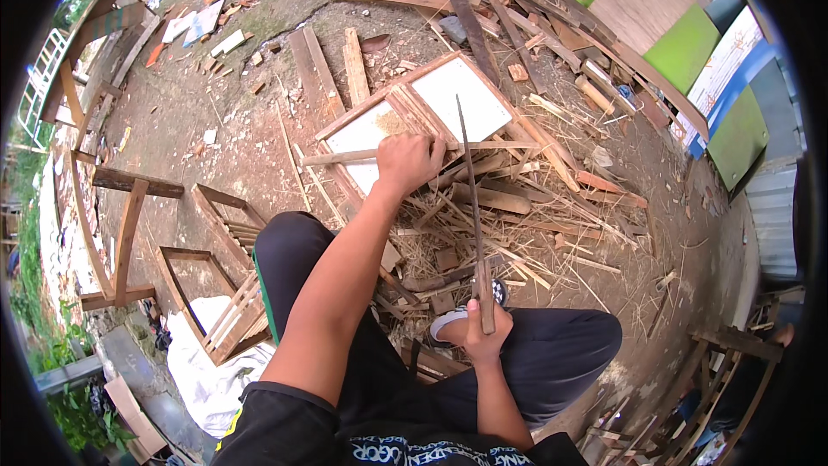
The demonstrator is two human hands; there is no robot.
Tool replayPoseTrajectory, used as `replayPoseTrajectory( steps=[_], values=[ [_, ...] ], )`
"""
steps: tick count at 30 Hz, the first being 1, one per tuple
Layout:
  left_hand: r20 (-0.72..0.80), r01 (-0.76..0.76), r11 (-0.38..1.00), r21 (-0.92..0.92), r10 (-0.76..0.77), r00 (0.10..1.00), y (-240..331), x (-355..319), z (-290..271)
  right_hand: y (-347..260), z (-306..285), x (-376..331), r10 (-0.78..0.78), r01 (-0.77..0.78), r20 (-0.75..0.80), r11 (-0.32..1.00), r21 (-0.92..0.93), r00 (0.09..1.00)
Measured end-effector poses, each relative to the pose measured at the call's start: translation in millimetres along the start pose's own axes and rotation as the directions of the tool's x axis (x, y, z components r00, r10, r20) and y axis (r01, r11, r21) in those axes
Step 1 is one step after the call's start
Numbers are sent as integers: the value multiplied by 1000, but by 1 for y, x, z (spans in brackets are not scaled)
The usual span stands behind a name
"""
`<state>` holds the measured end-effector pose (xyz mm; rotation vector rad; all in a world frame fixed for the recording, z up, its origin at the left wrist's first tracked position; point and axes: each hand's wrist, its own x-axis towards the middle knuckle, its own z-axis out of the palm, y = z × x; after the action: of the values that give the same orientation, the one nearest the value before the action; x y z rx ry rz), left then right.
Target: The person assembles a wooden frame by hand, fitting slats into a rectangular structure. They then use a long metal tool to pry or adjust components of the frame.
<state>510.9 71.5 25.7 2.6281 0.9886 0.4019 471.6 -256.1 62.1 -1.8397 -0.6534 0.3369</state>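
My left hand (409,162) is closed over a thin wooden strip (341,157), pressing it down across a white panel in a wooden frame (466,102). A stack of narrow wood pieces (417,110) and a small heap of sawdust (390,123) lie on the panel. Lower down, my right hand (488,335) grips the wooden handle of a handsaw (473,198). Its long dark blade shows nearly edge-on and points away from me. It crosses the strip to the right of my left hand; whether the two touch, I cannot tell.
Wood scraps and splinters (526,198) cover the ground beyond my right knee. A pile of planks (509,9) lies at the far right, beside leaning green boards (686,52). Small wooden frames (203,263) and a white sack (207,380) are at my left.
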Motion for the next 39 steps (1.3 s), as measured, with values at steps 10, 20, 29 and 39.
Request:
replayPoseTrajectory(
  steps=[10,20,29,39],
  values=[
    [138,-155,988,-27,157,978,-13,10,-18,4,7,0,-17,17,-1,1000,5,1000],
    [123,-233,972,40,227,966,-16,7,-9,4,7,-8,21,-21,-1,1000,-19,1000],
    [99,-211,977,42,207,973,-16,6,-7,30,11,-8,-182,183,25,966,-183,983],
    [181,-301,952,48,288,940,-20,-9,-6,11,-1,-18,-4,6,28,997,-77,1000]
  ],
)
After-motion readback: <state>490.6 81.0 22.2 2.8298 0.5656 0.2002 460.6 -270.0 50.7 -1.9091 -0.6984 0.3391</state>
